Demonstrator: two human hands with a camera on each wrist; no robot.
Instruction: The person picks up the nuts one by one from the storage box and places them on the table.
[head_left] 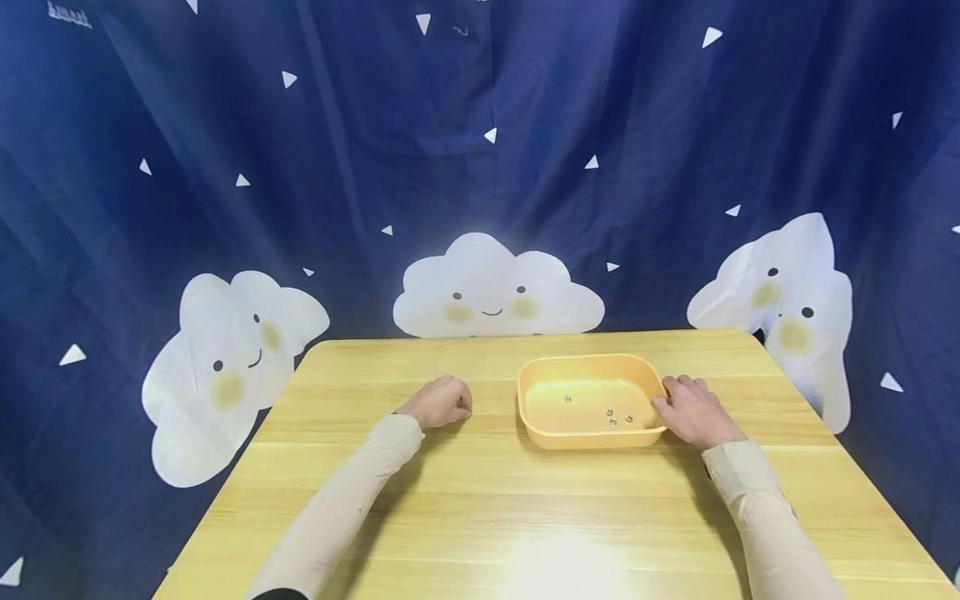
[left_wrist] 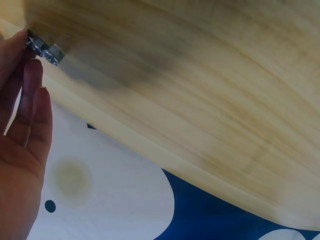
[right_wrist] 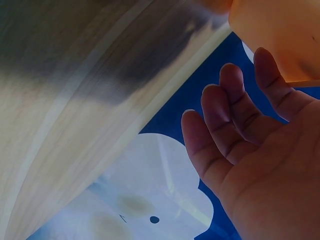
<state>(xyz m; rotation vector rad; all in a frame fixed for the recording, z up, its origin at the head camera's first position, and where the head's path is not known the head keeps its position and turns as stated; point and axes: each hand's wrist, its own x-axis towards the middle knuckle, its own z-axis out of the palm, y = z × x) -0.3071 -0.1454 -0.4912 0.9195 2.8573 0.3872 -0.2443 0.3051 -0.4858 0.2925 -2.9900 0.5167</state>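
Near the middle of the table, my left hand (head_left: 441,402) pinches small silver flange nuts (left_wrist: 44,49) between its thumb and fingertips, just over the wood. A shallow yellow plastic bin (head_left: 585,441) stands to its right. On the bin's floor lie several small metal nuts (head_left: 609,412). My right hand (head_left: 697,411) holds the bin's right rim, thumb at the edge and the other fingers (right_wrist: 215,110) loosely bent outside the wall. The right thumb is not visible in the right wrist view.
The light wooden table (head_left: 480,500) has rounded far corners. Behind it hangs a dark blue curtain (head_left: 480,167) with white cloud and triangle prints. The bin sits toward the table's far side.
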